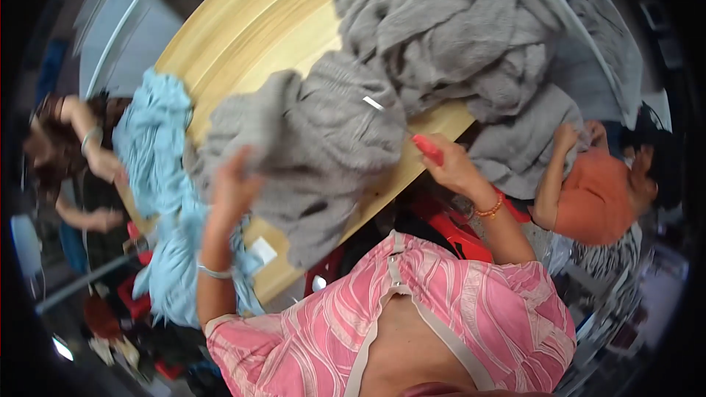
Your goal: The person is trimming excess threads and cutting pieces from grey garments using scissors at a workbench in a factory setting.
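We clamp our left hand (234,190) on the grey garment (309,147); our right hand (450,167), beside it, grips red scissors (429,149); cloth is best kept taut.

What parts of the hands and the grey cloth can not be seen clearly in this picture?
- Head view: left hand is motion-blurred against the grey garment; its grip is unclear.
- Right hand covers most of a red tool; its kind is unclear.
- The white tag is too small to read.
- The grey cloth pile hides the far end of the wooden table.
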Demonstrator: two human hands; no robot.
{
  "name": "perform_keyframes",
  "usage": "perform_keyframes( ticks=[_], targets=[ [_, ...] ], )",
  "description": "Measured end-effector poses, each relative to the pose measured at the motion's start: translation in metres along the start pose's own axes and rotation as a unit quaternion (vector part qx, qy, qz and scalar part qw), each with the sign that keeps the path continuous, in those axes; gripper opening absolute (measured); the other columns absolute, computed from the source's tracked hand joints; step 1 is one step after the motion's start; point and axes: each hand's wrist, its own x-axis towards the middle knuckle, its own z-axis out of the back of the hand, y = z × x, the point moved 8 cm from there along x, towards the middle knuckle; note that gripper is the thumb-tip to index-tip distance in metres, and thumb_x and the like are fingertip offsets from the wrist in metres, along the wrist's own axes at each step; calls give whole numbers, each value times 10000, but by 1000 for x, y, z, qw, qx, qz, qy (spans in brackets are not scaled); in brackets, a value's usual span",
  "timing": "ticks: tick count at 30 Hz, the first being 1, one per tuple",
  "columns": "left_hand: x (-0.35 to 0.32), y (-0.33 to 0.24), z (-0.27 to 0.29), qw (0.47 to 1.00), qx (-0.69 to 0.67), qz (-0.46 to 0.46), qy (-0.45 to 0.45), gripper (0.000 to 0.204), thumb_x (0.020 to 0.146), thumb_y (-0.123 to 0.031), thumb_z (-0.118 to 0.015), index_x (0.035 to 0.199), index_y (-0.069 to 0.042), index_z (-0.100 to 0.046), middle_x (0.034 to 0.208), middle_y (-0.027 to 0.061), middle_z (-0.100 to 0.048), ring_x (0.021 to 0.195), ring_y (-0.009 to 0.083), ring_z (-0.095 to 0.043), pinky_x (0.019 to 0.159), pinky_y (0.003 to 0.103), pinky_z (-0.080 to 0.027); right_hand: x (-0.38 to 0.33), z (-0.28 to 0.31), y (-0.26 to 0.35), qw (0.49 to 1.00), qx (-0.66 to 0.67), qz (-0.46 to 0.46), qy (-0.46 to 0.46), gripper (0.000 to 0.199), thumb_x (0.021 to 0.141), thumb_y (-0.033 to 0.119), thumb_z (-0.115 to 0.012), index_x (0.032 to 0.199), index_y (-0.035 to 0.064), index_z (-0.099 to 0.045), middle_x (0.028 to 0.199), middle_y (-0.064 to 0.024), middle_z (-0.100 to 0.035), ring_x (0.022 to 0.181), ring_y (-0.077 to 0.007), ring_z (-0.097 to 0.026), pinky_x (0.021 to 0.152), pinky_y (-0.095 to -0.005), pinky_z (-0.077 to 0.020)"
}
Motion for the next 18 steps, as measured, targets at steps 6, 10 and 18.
perform_keyframes(
  ticks=[6, 10, 18],
  targets=[
    [-106, -67, -200, 936, -52, -160, 308, 521, 789, -174, -671, 1260, -13, -516, 1187, 221, -563, 1036, 378, -570, 892, 394, -473, -11, -12, -5, 997, 41, -8, 72, 373, 833, 114, -644, 1174, 0, -546, 1003, -173, -630, 906, -305, -630, 798, -343, -481],
    [-59, -58, -176, 977, -92, -194, -1, 367, 757, -98, -677, 1111, -31, -607, 1012, 181, -586, 853, 363, -594, 787, 393, -491, -25, -6, -8, 997, 19, 11, 77, 366, 838, 100, -638, 1176, -2, -543, 998, -171, -628, 898, -302, -628, 797, -341, -480],
    [33, 26, -128, 869, -435, 94, -216, 416, 837, -167, -698, 1178, 19, -549, 909, 62, -588, 706, 72, -531, 580, 225, -468, -50, 4, -15, 996, -4, -15, 83, 357, 843, 108, -630, 1173, 3, -545, 995, -169, -614, 902, -327, -613, 805, -349, -473]
  ],
)
